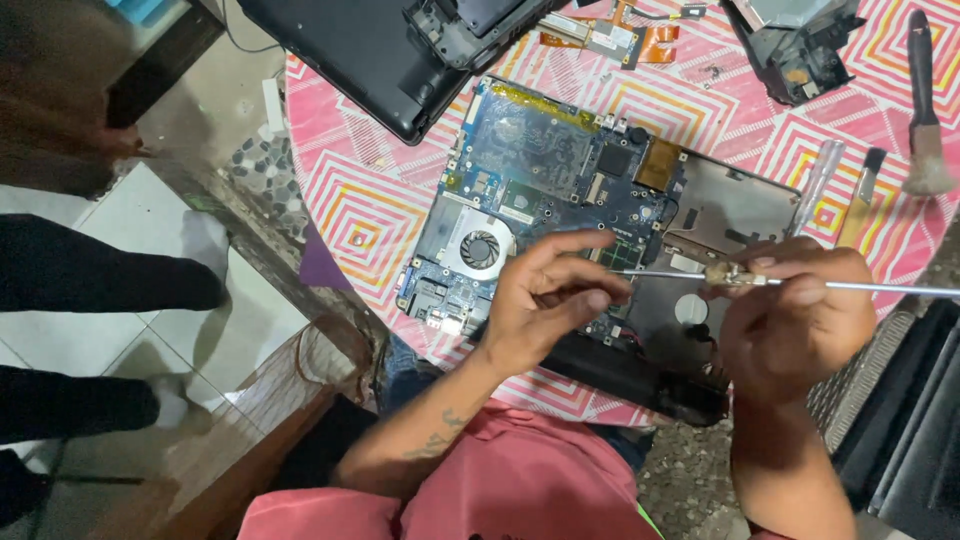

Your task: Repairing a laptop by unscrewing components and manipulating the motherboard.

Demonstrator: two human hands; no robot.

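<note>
An opened laptop base with a blue motherboard and a round cooling fan lies on a pink patterned tablecloth. My right hand grips a thin metal screwdriver whose shaft runs level over the board. My left hand pinches the shaft's tip end, fingers curled over the board's near edge. A black battery bar lies along the near edge of the base.
A black laptop lid lies at the far left of the table. Orange flex cables, a grey plastic part, a brush and a clear-handled tool lie at the far right. Another person's dark-clothed legs stand left on the tiled floor.
</note>
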